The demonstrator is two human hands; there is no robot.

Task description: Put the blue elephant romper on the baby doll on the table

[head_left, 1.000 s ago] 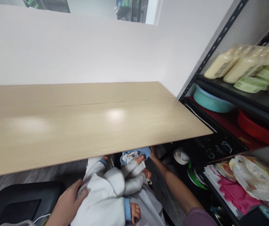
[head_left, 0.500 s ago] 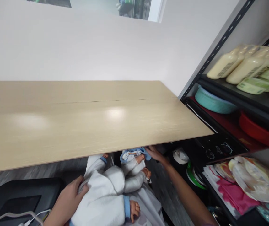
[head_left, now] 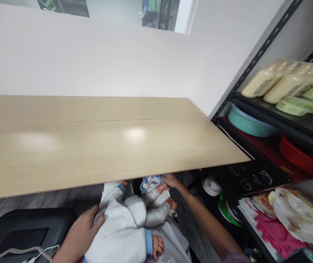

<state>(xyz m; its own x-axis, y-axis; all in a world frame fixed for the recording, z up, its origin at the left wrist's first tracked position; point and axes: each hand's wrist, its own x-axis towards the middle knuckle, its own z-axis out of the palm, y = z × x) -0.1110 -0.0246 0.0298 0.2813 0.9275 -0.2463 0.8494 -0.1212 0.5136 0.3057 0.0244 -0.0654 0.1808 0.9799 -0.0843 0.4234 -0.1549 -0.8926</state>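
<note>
A baby doll in a white fleece jacket with blue cuffs lies across the lap, feet toward the table. My left hand is closed on the doll's jacket at its left side, thumb on top of the fabric. Beyond the doll's feet, just under the table edge, is a blue-and-white printed cloth. My right hand reaches to this cloth and pinches its right edge; the fingertips are partly hidden by the cloth and the table.
A light wood table spans the view above the lap. On the left is a black padded seat with cables. To the right, a shelf holds cream bottles, a teal basin and a red basin; a pink cloth lies lower.
My right hand has shifted slightly left, closer in on the printed cloth, whose edge has moved with it. My left hand keeps its hold on the jacket. The view has tilted slightly up.
</note>
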